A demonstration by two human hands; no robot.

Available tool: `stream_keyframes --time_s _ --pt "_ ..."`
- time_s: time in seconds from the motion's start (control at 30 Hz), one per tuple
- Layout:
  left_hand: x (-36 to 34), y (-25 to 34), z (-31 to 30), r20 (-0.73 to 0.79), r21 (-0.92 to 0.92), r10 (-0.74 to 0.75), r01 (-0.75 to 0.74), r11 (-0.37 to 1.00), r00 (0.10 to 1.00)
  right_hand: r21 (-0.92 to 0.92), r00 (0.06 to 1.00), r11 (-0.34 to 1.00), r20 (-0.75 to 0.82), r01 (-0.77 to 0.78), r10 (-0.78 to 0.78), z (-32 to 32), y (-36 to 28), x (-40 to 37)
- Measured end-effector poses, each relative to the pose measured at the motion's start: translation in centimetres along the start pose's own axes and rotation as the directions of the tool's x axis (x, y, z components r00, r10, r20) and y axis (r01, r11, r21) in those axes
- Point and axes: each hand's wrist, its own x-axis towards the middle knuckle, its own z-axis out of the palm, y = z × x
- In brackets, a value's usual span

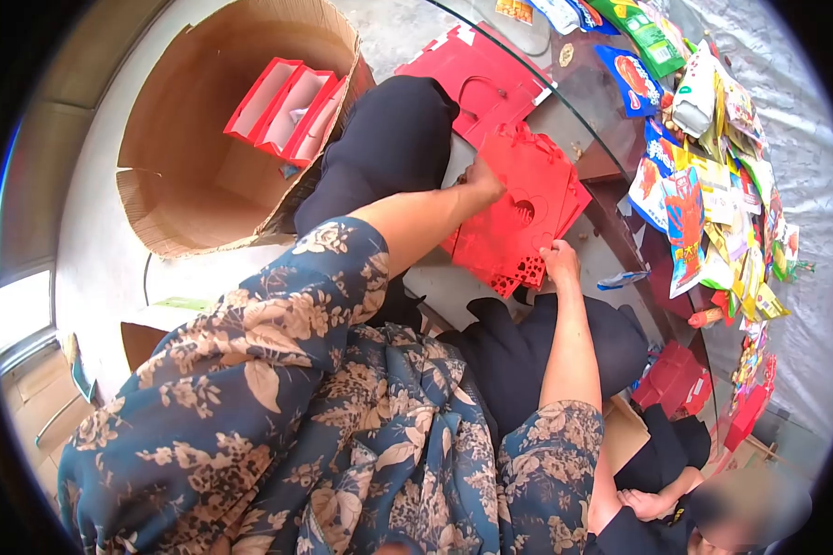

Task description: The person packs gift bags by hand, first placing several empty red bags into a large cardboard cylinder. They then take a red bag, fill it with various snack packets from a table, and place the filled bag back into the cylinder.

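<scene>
Several flat red paper gift bags (514,217), cut with a heart-shaped pattern and dark hearts along one edge, lie in a fanned stack across my lap. My left hand (481,181) is closed at the stack's left edge; its fingertips are partly hidden. On the near right edge, my right hand (560,263) pinches a bag between thumb and fingers. More flat red bags (463,79), one with a dark cord handle, lie just beyond my left hand.
On my left stands a big cardboard box (180,176) with opened red bags (287,106) inside. A glass tabletop edge (565,111) runs along the right, bearing many snack packets (685,222). Another person's hands (652,502) are at the lower right, near a red bag (673,379).
</scene>
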Motion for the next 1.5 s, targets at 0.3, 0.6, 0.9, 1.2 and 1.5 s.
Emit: stream_keyframes --time_s 0.3,0.6,0.9,1.2,1.5 --pt "-2.9 1.9 -1.6 -0.125 -0.042 0.117 -0.123 0.991 0.985 0.396 0.948 0.866 0.204 -0.307 0.243 -2.1 -2.3 -1.1" --pt "-3.5 3.2 -3.3 -0.234 -0.222 0.369 -0.419 0.881 0.899 0.507 0.966 0.823 0.096 -0.256 0.241 -4.6 -4.1 -2.6" --pt "-9.1 7.1 -10.7 0.325 -0.390 0.402 -0.266 0.882 0.856 0.783 0.983 0.594 0.131 -0.184 0.132 -9.4 -5.0 -6.2" --pt "-11.1 6.2 -14.0 0.583 -0.211 0.419 -0.369 0.905 0.696 0.751 0.985 0.655 -0.036 -0.086 0.170 -8.4 -4.5 -8.9" --pt "-10.4 5.5 -14.1 0.389 -0.050 0.637 -0.676 0.735 0.665 0.807 0.948 0.575 -0.273 0.133 0.163 -8.8 -6.0 -14.0"
